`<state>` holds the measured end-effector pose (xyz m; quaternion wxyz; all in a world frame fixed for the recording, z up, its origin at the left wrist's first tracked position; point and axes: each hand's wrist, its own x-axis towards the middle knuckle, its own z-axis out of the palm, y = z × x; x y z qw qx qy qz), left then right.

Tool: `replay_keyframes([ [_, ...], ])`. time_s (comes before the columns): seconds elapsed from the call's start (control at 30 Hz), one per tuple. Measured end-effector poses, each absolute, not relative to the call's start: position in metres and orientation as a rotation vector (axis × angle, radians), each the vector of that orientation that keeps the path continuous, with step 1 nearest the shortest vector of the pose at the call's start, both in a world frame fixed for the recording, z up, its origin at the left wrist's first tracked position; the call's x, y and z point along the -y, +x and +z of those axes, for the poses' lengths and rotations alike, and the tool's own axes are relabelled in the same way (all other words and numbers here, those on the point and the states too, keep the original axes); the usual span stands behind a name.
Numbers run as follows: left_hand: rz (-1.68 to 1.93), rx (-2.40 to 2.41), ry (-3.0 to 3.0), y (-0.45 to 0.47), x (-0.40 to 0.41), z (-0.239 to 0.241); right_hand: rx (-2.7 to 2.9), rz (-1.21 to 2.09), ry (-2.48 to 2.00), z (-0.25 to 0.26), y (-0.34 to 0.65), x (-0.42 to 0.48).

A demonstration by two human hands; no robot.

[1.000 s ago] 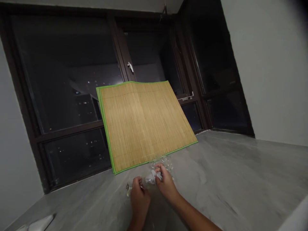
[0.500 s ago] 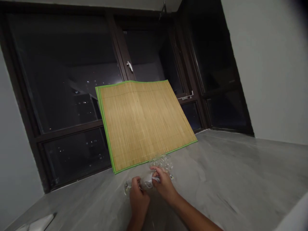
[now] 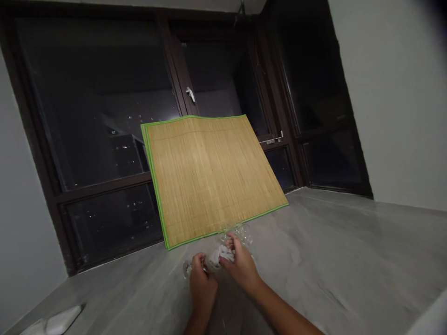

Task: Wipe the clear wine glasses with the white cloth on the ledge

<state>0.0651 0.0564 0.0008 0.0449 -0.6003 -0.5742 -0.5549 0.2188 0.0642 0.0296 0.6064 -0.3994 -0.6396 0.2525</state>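
Your left hand [image 3: 202, 286] is curled tight round the clear glass [image 3: 242, 232], which lies sideways just in front of the lower edge of the bamboo mat [image 3: 209, 177], low over the grey surface [image 3: 331, 251]. Your right hand [image 3: 241, 269] is closed on a crumpled white cloth [image 3: 220, 255], pressing it against the glass. The mat leans tilted on the dark window [image 3: 91, 116] behind it. Far to the mat's left a pale flat object [image 3: 56, 321] lies on the surface, too dim to identify.
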Motion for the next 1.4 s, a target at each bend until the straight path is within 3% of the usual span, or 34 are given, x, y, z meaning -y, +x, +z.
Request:
replay_keyframes([
  [0.6, -1.609, 1.985, -1.720, 0.061, -0.052, 0.008, 1.777, 0.600, -0.750, 0.020, 0.217, -0.062],
  [0.87, -1.636, 1.837, -1.917, 0.072, -0.051, 0.005, 1.906, 0.572, -0.710, 0.027, 0.217, -0.047],
  [1.17, -1.636, 1.791, -1.935, 0.075, -0.048, 0.006, 1.709, 0.821, -0.581, 0.016, 0.217, -0.065],
  [1.4, -1.738, 1.648, -1.967, 0.074, -0.047, 0.007, 1.389, 1.191, -0.453, 0.036, 0.220, -0.060],
])
